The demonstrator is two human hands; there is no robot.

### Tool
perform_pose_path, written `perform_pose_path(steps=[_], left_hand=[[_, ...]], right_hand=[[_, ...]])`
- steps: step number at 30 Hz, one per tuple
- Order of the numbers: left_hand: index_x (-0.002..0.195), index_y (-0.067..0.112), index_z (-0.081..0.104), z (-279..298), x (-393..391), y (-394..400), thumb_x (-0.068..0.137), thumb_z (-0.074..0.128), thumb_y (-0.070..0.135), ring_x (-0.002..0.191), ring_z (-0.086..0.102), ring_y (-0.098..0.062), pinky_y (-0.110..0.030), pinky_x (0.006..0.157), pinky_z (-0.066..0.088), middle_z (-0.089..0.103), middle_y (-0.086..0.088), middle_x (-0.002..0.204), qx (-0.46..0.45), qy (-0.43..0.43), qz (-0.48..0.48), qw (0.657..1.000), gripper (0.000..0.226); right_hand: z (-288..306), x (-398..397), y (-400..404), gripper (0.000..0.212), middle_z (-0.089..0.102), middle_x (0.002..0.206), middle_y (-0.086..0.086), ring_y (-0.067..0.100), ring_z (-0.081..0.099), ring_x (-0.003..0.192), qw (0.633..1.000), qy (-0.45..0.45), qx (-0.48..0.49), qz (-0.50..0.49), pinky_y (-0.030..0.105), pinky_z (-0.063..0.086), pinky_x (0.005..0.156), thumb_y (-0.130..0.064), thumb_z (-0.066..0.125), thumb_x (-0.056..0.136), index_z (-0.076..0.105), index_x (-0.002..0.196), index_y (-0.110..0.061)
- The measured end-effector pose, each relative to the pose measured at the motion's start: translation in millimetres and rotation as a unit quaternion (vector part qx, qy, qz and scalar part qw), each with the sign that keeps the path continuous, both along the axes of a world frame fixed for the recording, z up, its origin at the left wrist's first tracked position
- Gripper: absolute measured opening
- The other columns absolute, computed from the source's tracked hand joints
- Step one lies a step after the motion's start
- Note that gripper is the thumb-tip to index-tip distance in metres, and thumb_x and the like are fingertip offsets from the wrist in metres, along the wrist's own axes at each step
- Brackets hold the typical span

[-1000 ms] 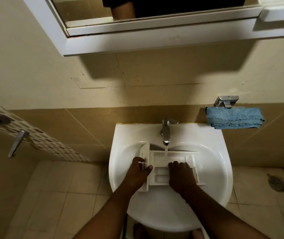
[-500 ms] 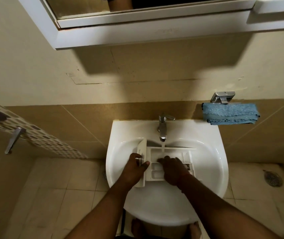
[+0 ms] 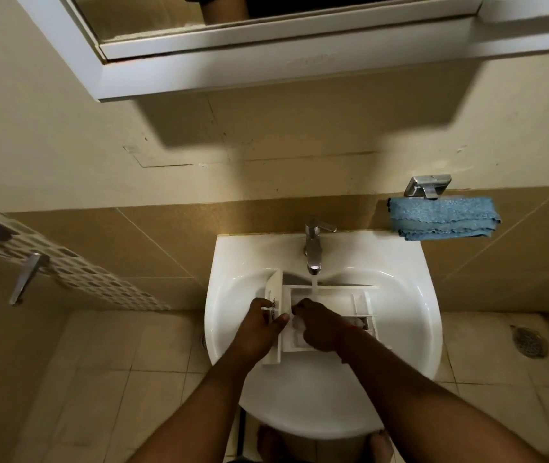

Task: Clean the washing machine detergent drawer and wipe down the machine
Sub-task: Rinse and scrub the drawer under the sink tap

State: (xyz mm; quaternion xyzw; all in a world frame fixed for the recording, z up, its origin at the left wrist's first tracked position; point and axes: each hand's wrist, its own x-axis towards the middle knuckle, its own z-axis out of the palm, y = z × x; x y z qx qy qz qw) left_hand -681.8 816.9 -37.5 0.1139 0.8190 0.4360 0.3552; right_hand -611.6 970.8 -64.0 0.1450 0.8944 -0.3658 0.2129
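Drawer point(image 3: 328, 304) in the sink point(image 3: 396, 295), right of the left grip point(image 3: 259, 324), tap point(image 3: 313, 248) behind, cloth point(image 3: 443, 217) far right.

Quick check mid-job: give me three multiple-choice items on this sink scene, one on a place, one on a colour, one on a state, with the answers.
1. Where is the detergent drawer?
A. On the floor
B. In the sink, under the tap
C. On the mirror's ledge

2. What colour is the folded cloth on the wall right of the tap?
A. Blue
B. Red
C. White

3. What state is the tap in?
A. Off
B. Removed
C. Running

Answers:
1 B, the left hand grips its front panel there while the right hand reaches inside.
2 A, it is plainly blue.
3 C, a stream falls from the spout into the drawer.
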Motion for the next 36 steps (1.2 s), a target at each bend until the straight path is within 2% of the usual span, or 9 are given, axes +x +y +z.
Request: perform_pose_path(steps=[3,7,9,12,16,22,27,33,36], left_hand=[[0.114,0.017,0.044,0.6,-1.3,-0.2,0.094,0.064,0.028,0.089,0.061,-0.017,-0.025,0.074,0.052,0.061,-0.007,0.103,0.007,-0.005,0.005,1.000,0.030],[0.118,0.020,0.043,-2.0,-2.6,-0.3,0.093,0.065,0.033,0.095,0.063,-0.021,-0.033,0.081,0.055,0.062,-0.006,0.108,-0.007,-0.013,0.006,1.000,0.035],[0.118,0.019,0.043,-1.1,-1.8,0.8,0.093,0.064,0.031,0.095,0.063,-0.019,-0.029,0.078,0.054,0.062,-0.007,0.110,-0.002,-0.013,0.006,1.000,0.035],[0.117,0.018,0.044,-0.4,-2.0,0.2,0.093,0.064,0.030,0.097,0.063,-0.019,-0.027,0.076,0.054,0.062,-0.008,0.113,0.007,-0.005,0.002,1.000,0.034],[0.119,0.019,0.044,-3.0,-1.1,-0.9,0.092,0.065,0.033,0.100,0.063,-0.020,-0.035,0.087,0.056,0.062,-0.006,0.114,0.000,-0.013,0.004,1.000,0.037],[0.120,0.020,0.043,-4.5,-4.3,-1.2,0.091,0.066,0.035,0.101,0.063,-0.020,-0.038,0.089,0.055,0.061,-0.006,0.114,-0.006,-0.014,0.006,1.000,0.040],[0.118,0.021,0.043,-3.2,-2.6,-0.7,0.091,0.066,0.033,0.098,0.063,-0.020,-0.036,0.085,0.056,0.062,-0.006,0.112,-0.003,-0.011,0.010,1.000,0.037],[0.119,0.021,0.044,-3.9,-3.0,-1.2,0.091,0.066,0.034,0.099,0.063,-0.024,-0.039,0.085,0.056,0.061,-0.007,0.111,-0.006,-0.012,0.011,1.000,0.037],[0.118,0.019,0.045,-3.1,-2.0,-1.4,0.092,0.065,0.031,0.093,0.063,-0.022,-0.034,0.079,0.055,0.061,-0.007,0.105,0.005,-0.008,0.014,1.000,0.035]], right_hand=[[5.6,0.7,16.6,0.022,0.063,0.115,0.014,0.027,0.060,0.105,0.914,0.072,-0.198,-0.346,0.033,0.052,0.090,-0.004,0.054,0.095,0.064,0.113,-0.012],[15.9,-13.2,14.7,0.012,0.064,0.093,0.020,0.026,0.063,0.087,0.582,0.103,-0.561,-0.580,0.035,0.058,0.081,0.001,0.050,0.096,0.062,0.095,0.001],[17.5,-20.1,-2.1,0.016,0.066,0.101,0.015,0.025,0.063,0.097,0.634,0.115,-0.552,-0.529,0.041,0.051,0.096,-0.003,0.048,0.098,0.063,0.101,-0.004],[0.5,-17.1,-26.1,0.023,0.060,0.119,0.007,0.020,0.056,0.113,0.926,0.200,-0.195,-0.252,0.039,0.046,0.103,-0.005,0.048,0.097,0.062,0.115,-0.008],[-16.1,13.6,-5.3,0.041,0.056,0.128,0.008,0.026,0.059,0.113,0.989,0.092,0.042,-0.112,0.042,0.050,0.096,-0.037,0.052,0.096,0.046,0.132,-0.019],[-13.9,8.3,35.3,0.070,0.033,0.154,0.010,0.031,0.041,0.135,0.967,-0.175,0.174,-0.056,0.044,0.040,0.107,-0.064,0.038,0.092,0.040,0.145,-0.017],[5.5,-10.1,16.6,0.030,0.055,0.131,0.013,0.026,0.053,0.118,0.995,-0.044,-0.067,-0.056,0.037,0.042,0.103,-0.022,0.049,0.100,0.059,0.127,-0.013],[16.1,-12.7,22.3,0.016,0.060,0.094,0.013,0.024,0.060,0.087,0.681,0.086,-0.493,-0.535,0.035,0.054,0.089,0.006,0.045,0.096,0.057,0.092,-0.005],[23.3,-17.8,1.4,0.021,0.066,0.112,0.019,0.027,0.065,0.104,0.766,0.132,-0.427,-0.461,0.039,0.055,0.093,-0.001,0.044,0.099,0.061,0.111,-0.001]])
